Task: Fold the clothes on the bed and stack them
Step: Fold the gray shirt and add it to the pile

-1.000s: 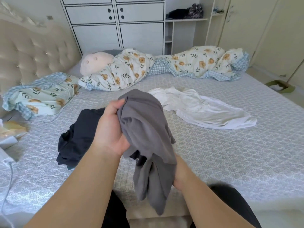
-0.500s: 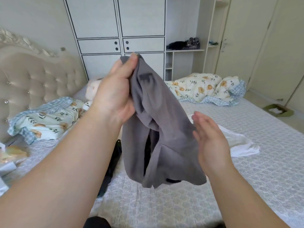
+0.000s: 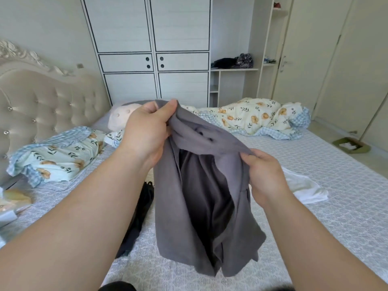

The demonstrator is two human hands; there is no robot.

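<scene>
hands of a person reach out over a wide bed with a pale patterned cover (image 3: 315, 185), seen from a camera on the head. both hold up one soft grey cloth garment (image 3: 201, 206) in the air above the near middle of the bed. left hand (image 3: 144, 133) sits higher, its thumb and fingers curled and pinching the top edge of the grey garment. right hand (image 3: 266, 175) is lower, and its grip also pinches the garment's upper edge between thumb and fingers. the cloth stretches between the two hands and hangs down in loose folds, with a dark opening showing in its middle; its lowest hem hangs near the near edge of the bed, and whether it touches the cover cannot be told.

crumpled dark navy garment (image 3: 138, 217) lies on the bed just behind the left forearm, mostly hidden. crumpled white garment (image 3: 304, 187) lies on the bed beyond the right wrist, towards the right edge.

along the far edge of the bed lies a bunched quilt with orange flowers and blue check trim (image 3: 256, 118). a pillow in matching flower print (image 3: 58, 156) rests at the left edge, against a cream tufted headboard (image 3: 42, 106). a round pale pink cushion (image 3: 119, 118) sits near the far left corner. behind the bed stands a white wardrobe with black outlines (image 3: 151, 59).
</scene>
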